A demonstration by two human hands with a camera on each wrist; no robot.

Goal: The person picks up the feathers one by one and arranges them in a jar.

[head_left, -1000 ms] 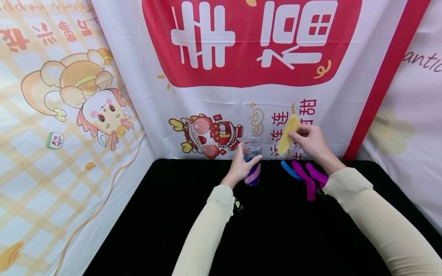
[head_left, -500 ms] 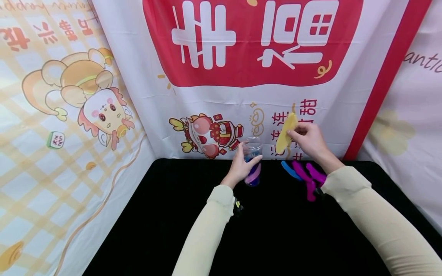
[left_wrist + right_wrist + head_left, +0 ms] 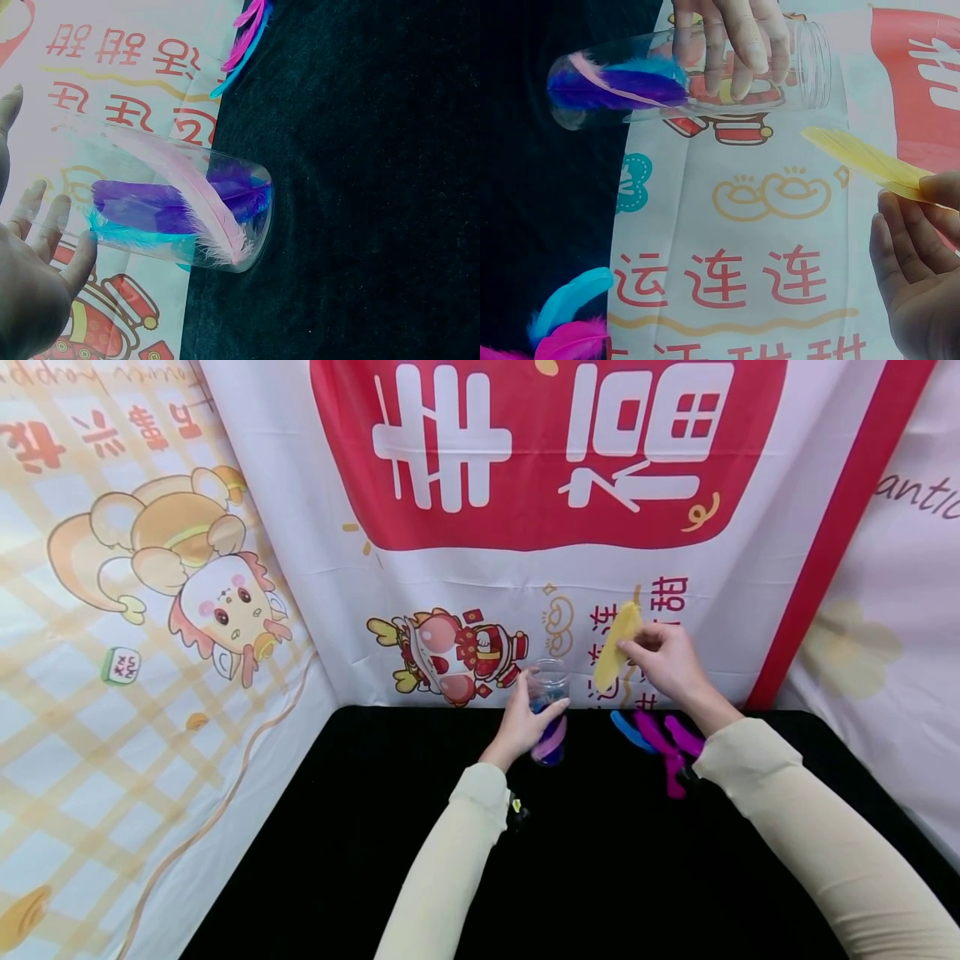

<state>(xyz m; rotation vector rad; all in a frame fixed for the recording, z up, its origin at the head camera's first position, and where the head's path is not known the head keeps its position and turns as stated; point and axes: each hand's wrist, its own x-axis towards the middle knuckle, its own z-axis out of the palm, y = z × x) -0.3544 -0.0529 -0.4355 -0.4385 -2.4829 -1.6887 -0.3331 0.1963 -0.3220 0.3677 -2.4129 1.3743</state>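
My left hand (image 3: 522, 718) grips a tall clear jar (image 3: 814, 64) that stands at the back of the black table. Inside, seen through the wall, lie a purple feather (image 3: 139, 206), a light blue feather (image 3: 142, 236) and a pale pink feather (image 3: 199, 191). To the right, my right hand (image 3: 675, 664) pinches a yellow feather (image 3: 855, 154) between thumb and fingertips. That feather is held up in the air, tilted, with its free end pointing toward the jar's mouth in the right wrist view.
On the black table (image 3: 600, 860), right of the jar, lie a loose blue feather (image 3: 632, 732) and several magenta feathers (image 3: 654, 732), partly below my right forearm. A printed white and red cloth (image 3: 465, 568) hangs right behind the table's back edge.
My right hand has drifted slightly left with the yellow feather, closer to the jar. The left hand and jar have stayed in place.
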